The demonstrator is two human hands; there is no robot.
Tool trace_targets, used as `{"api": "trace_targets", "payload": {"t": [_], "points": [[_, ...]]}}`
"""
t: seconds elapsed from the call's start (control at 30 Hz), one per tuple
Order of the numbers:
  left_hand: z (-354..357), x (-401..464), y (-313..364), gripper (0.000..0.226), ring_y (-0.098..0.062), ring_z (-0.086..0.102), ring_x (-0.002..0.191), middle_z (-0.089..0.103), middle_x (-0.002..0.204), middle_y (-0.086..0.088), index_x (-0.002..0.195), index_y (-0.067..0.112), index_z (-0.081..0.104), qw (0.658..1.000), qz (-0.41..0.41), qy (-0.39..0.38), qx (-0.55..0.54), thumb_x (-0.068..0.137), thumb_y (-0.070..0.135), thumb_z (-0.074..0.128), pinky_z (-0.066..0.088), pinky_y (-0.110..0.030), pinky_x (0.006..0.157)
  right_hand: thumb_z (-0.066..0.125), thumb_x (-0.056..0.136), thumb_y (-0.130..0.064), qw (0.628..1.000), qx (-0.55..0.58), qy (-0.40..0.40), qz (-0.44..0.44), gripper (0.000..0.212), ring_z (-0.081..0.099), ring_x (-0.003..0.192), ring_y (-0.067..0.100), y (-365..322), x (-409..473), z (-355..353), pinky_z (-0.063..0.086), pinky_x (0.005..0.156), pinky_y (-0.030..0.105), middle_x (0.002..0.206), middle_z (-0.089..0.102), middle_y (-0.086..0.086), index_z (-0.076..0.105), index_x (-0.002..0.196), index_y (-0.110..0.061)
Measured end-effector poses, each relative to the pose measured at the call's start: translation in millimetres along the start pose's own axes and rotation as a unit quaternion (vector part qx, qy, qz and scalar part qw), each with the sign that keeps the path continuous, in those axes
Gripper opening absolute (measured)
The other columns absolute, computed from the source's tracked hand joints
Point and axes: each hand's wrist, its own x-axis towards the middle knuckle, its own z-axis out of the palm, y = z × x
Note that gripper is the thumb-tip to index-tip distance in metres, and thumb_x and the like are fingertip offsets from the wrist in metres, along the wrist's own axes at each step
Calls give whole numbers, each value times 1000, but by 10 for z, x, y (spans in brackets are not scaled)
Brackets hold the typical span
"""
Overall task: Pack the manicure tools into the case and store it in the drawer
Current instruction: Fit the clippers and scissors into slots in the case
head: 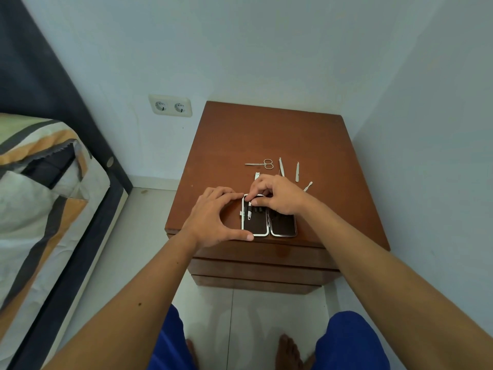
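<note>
An open dark manicure case [283,227] with a silver rim lies flat near the front edge of the brown nightstand [266,134]. My left hand [213,217] braces the case's left side with thumb and fingers spread along its rim. My right hand [277,194] pinches a thin metal tool [250,210] that sits in the loops of the case's left half. Behind the hands lie small scissors [262,164], a nail clipper [257,176], and three slim metal tools [281,166], [297,172], [308,186].
The nightstand's drawer fronts [261,271] are shut below its top. A bed [40,198] with striped bedding stands to the left. A double wall socket [170,106] is behind, and walls close in behind and to the right.
</note>
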Motion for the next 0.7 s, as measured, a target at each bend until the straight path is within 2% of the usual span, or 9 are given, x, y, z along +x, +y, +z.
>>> {"api": "trace_targets", "payload": {"t": [0.17, 0.27, 0.33, 0.43, 0.53, 0.63, 0.7], "points": [[-11, -5, 17, 108, -5, 36, 131, 48, 137, 21, 144, 40, 54, 1000, -3, -2, -1, 52, 93, 73, 39, -39, 111, 81, 91, -14, 1000, 10, 11, -2, 16, 63, 91, -8, 31, -8, -12, 46, 86, 10, 104, 67, -14, 83, 104, -22], [-11, -9, 13, 108, -5, 36, 131, 48, 137, 21, 144, 41, 54, 1000, -4, -4, -4, 52, 92, 74, 39, -39, 111, 81, 91, -13, 998, 47, 29, 20, 16, 72, 93, 5, 79, 16, -48, 56, 91, 22, 104, 74, -7, 82, 106, -19], [-11, -10, 11, 109, -5, 35, 132, 47, 137, 22, 145, 42, 52, 1000, -10, -8, -8, 51, 94, 73, 40, -41, 112, 81, 92, -14, 997, 39, 56, 31, 15, 72, 95, 6, 126, 59, -104, 56, 92, 23, 105, 75, -10, 82, 105, -23], [-17, -11, 15, 110, -3, 35, 132, 46, 138, 24, 146, 42, 51, 1000, -12, -13, -15, 51, 94, 73, 39, -41, 113, 80, 93, -20, 994, 3, 98, 49, 13, 67, 91, 4, 149, 170, -235, 50, 85, 18, 105, 76, -12, 83, 104, -26], [-26, -8, 17, 110, -2, 34, 131, 44, 138, 25, 146, 42, 50, 1000, -13, -15, -15, 52, 93, 73, 39, -38, 113, 79, 94, -19, 990, -35, 124, 60, 17, 63, 88, 2, 169, 309, -326, 44, 77, 7, 102, 73, -9, 81, 109, -24], [-28, -9, 8, 110, -1, 34, 131, 44, 139, 25, 146, 42, 49, 1000, -15, -17, -12, 52, 93, 73, 39, -37, 113, 77, 95, -21, 991, -53, 108, 58, 20, 61, 86, 9, 201, 403, -308, 48, 84, 21, 98, 69, -8, 79, 114, -25], [-26, -3, 8, 110, -2, 34, 132, 44, 140, 25, 146, 42, 49, 1000, -15, -16, -8, 52, 94, 73, 39, -38, 114, 78, 95, -25, 991, -64, 97, 63, 23, 58, 82, 7, 201, 430, -285, 48, 83, 23, 97, 69, -6, 78, 117, -22]]}}
